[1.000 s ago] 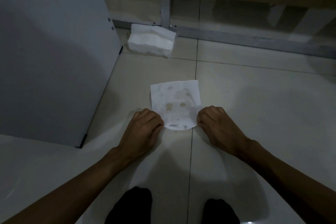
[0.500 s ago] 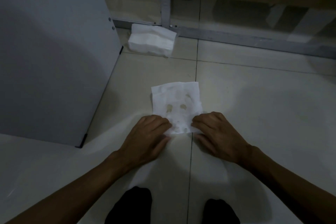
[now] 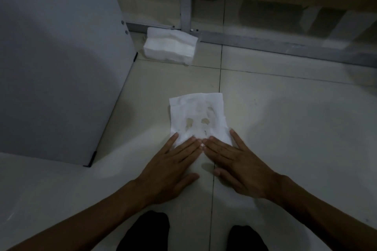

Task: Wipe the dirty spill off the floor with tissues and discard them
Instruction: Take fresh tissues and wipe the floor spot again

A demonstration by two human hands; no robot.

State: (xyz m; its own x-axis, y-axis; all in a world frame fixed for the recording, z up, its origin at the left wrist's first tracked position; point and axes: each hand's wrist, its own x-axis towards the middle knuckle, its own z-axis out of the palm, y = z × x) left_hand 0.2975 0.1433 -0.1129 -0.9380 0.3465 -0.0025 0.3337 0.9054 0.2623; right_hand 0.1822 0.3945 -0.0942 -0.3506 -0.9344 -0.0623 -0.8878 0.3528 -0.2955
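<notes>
A white tissue (image 3: 197,116) lies flat on the pale tiled floor (image 3: 285,128), with brownish wet stains soaked through its middle. My left hand (image 3: 173,165) rests flat on the floor with fingers spread, its fingertips pressing the tissue's near left edge. My right hand (image 3: 234,159) lies flat beside it, fingertips on the tissue's near right edge. The two index fingers almost touch. The spill itself is hidden under the tissue.
A stack of clean white tissues (image 3: 170,48) sits on the floor at the back, against a metal frame (image 3: 265,42). A grey cabinet panel (image 3: 57,63) stands at the left. Two dark feet (image 3: 149,232) show at the bottom edge.
Both hands went from pinching the tissue's near corners to lying open and flat on its near edge. The tissue's near part is now narrower and slightly bunched.
</notes>
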